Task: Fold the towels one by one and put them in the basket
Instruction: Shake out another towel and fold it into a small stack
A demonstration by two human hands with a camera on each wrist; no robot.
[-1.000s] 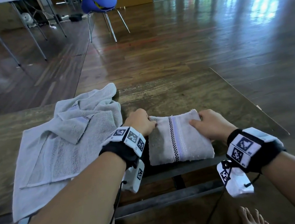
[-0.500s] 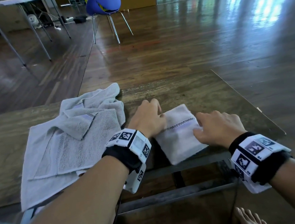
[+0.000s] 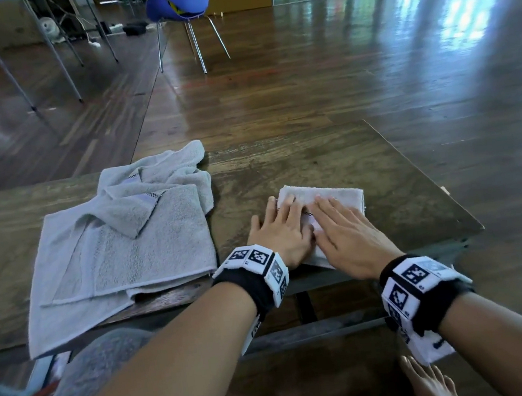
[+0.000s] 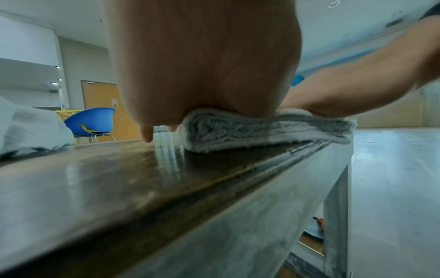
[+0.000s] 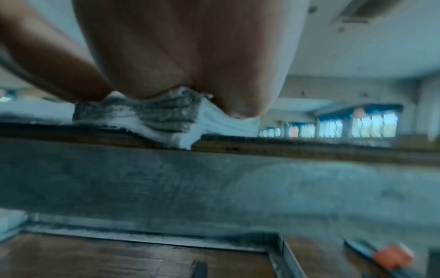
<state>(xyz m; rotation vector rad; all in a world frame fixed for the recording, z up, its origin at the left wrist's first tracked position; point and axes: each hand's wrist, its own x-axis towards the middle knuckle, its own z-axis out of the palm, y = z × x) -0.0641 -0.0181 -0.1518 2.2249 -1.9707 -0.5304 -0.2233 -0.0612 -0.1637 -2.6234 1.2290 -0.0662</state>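
A small folded grey towel (image 3: 334, 193) lies near the front edge of the wooden table (image 3: 314, 158). Both hands lie flat on it, side by side, fingers straight. My left hand (image 3: 281, 225) covers its left part and my right hand (image 3: 344, 230) its right part. The left wrist view shows the towel's stacked layers (image 4: 262, 129) squeezed under my palm (image 4: 202, 65). In the right wrist view the towel (image 5: 166, 116) overhangs the table edge a little under my right palm (image 5: 190, 47). No basket is in view.
A heap of unfolded grey towels (image 3: 127, 240) covers the table's left half and hangs over its front edge. A blue chair (image 3: 178, 0) and table legs (image 3: 6, 64) stand far back on the wooden floor. My bare foot (image 3: 430, 384) shows below the table.
The towel has been folded over once more into a smaller pad, farther from the edge. Both hands went from gripping its sides to pressing flat on top.
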